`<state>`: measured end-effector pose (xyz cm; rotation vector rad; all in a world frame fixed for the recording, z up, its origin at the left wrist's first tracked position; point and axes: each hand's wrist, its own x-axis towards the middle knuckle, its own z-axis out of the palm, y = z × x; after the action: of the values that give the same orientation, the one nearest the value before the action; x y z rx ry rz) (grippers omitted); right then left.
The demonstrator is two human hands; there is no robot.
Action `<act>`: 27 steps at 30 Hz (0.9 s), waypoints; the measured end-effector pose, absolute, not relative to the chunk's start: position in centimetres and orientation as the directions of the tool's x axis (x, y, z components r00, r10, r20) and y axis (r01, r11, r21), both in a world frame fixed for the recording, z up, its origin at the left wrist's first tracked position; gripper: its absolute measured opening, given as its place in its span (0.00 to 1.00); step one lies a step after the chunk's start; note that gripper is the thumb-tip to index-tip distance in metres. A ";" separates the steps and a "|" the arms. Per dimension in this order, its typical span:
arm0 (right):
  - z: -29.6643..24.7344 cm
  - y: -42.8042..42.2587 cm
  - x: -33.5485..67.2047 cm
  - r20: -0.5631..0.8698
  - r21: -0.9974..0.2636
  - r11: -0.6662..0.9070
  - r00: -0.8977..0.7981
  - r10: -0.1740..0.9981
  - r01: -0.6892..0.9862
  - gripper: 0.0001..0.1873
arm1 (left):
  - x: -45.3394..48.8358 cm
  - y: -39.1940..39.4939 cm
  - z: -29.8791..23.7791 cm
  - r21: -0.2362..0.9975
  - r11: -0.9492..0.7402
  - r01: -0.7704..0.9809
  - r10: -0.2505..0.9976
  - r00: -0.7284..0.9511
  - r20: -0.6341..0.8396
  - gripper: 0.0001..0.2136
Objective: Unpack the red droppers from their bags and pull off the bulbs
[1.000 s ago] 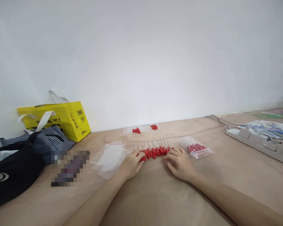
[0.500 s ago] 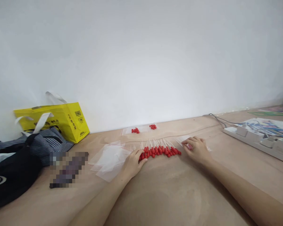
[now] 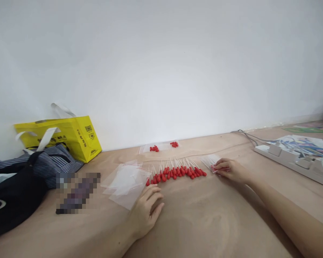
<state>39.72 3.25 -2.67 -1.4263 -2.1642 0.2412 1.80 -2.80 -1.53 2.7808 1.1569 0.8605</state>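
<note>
A row of white sticks with red bulb-shaped heads (image 3: 181, 171) lies fanned across the table, the heads toward me. Just in front of its left end, my left hand (image 3: 148, 209) rests with fingers loosely apart and nothing in them. To the right of the row, my right hand (image 3: 230, 171) pinches the near end of a clear plastic bag (image 3: 210, 159). Pale sticks show inside this bag, and some red shows by my fingertips. Several flat clear zip bags (image 3: 126, 179) overlap on the left. Behind the row lie filled bags with red heads (image 3: 154, 148).
A yellow bag (image 3: 88, 143), a striped bag (image 3: 56, 165) and a black cap-like item (image 3: 18, 204) stand at the left, near a blurred-out object (image 3: 79, 193). On the right are a white power strip (image 3: 293, 165) with cables and some papers (image 3: 304, 142). A white wall backs the table.
My left hand has drawn back toward me from the sticks' left end, uncovering red heads there. My right hand has turned and now grips the bag's near end, with more of the bag showing.
</note>
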 end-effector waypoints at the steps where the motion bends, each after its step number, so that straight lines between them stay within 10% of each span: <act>1: -2.7 3.4 39.7 0.372 -0.423 0.419 -0.267 0.889 0.804 0.13 | 1.8 -2.9 -1.5 0.220 -0.727 0.651 0.661 0.575 0.483 0.07; 6: -2.4 3.6 39.5 0.581 -0.375 0.283 -0.014 0.814 0.883 0.14 | 2.0 -2.9 -1.3 0.225 -0.733 0.642 0.656 0.578 0.486 0.06; 12: -3.6 3.2 38.3 0.432 -0.285 0.284 -0.142 0.891 0.916 0.24 | 1.3 -2.4 -1.0 0.098 -0.619 0.779 0.704 0.495 0.509 0.08; 19: -4.8 4.5 36.9 0.494 -0.613 0.256 0.110 0.862 0.748 0.07 | -2.7 -0.2 -0.2 0.127 -0.240 0.963 0.938 0.196 0.287 0.18; 27: -2.4 3.6 35.6 0.507 -0.843 0.259 0.535 0.676 0.471 0.21 | -4.5 1.7 -0.9 0.115 0.079 0.990 0.991 -0.091 0.102 0.23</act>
<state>35.60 3.62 -2.37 -1.3783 -1.0868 0.1843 -4.45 1.68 -0.94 2.1159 2.3062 0.2416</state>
